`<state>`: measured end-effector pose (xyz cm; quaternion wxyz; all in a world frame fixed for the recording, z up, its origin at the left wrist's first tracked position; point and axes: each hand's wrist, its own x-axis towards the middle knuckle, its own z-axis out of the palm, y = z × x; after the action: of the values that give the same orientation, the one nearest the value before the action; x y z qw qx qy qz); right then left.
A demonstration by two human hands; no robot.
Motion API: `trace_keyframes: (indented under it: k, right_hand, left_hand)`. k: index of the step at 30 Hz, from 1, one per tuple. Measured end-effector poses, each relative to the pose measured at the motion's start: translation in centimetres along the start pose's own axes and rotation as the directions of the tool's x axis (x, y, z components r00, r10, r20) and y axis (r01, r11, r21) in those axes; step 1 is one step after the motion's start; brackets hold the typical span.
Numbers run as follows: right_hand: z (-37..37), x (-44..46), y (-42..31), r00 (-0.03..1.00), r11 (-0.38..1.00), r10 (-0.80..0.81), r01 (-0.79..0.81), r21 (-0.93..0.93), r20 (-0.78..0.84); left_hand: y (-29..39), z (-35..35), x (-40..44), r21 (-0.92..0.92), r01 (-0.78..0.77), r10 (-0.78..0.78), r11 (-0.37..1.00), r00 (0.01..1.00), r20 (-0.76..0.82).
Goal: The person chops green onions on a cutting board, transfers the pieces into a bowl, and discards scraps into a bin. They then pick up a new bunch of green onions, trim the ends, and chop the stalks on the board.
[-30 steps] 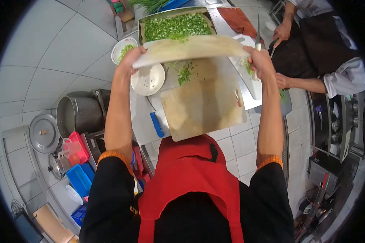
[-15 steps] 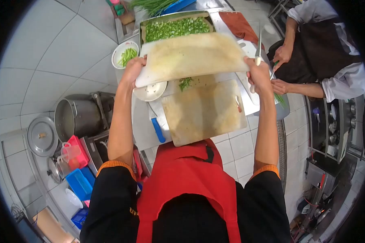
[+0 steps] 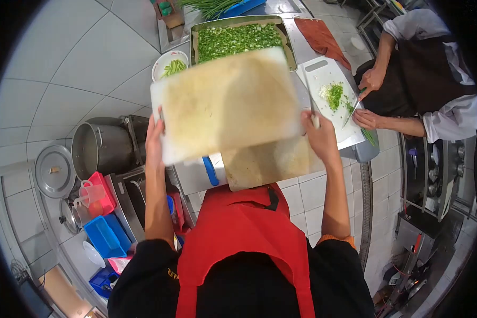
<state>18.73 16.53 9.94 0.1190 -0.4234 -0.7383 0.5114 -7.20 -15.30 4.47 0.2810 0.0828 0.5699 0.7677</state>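
Observation:
A yellowed white cutting board (image 3: 228, 100) is held raised and tilted above the worktop. My left hand (image 3: 155, 140) is closed on its left edge. My right hand (image 3: 320, 132) is closed round the white handle of a knife (image 3: 316, 122), its blade pointing away from me. Its fingers are at the raised board's lower right edge; how firmly they grip the board is hidden. Below lies a second stained cutting board (image 3: 273, 167), partly covered. Beyond the raised board is a metal tray (image 3: 290, 55) of chopped green onions (image 3: 241, 41).
A blue-handled tool (image 3: 210, 170) lies beside the lower board. A bowl of cut green stalks (image 3: 175, 67) stands back left. At right, a co-worker's hands (image 3: 373, 79) cut green onions on a white board (image 3: 323, 71). A brown cloth (image 3: 320, 40) lies behind.
The raised cutting board has come down towards me and tilted, its left side lower. Both my hands have moved closer to my body. The co-worker's white board is now more visible.

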Motion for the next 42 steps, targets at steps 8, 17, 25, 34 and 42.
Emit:
trace_keyframes:
  k: [8,17,25,34,42]
  right_hand:
    - [6.0,-6.5,-1.8,0.876,0.835,-0.449,0.481,-0.268,0.174]
    - [15.7,-5.7,-2.6,0.646,0.545,-0.627,0.763,-0.347,0.436]
    - [9.5,2.0,-0.3,0.934,0.935,-0.351,0.344,-0.089,-0.064]
    - [18.5,4.7,0.4,0.890,0.954,0.142,-0.240,0.181,0.432]
    - [23.4,5.6,-0.2,0.912,0.981,0.047,-0.120,0.154,0.409]
  left_hand:
    - [-2.3,-4.5,-13.9,-0.035,0.050,-0.059,0.998,0.953,-0.296]
    - [-4.2,-6.8,-14.1,-0.026,0.014,-0.021,1.000,0.956,-0.291]
    - [-4.9,-12.2,-7.2,-0.087,0.029,-0.038,0.996,0.994,-0.105]
    - [1.3,-14.7,-10.1,0.013,0.051,-0.046,0.999,0.957,-0.285]
    - [4.1,-15.2,-10.0,0.039,0.047,-0.021,0.998,0.870,-0.492]
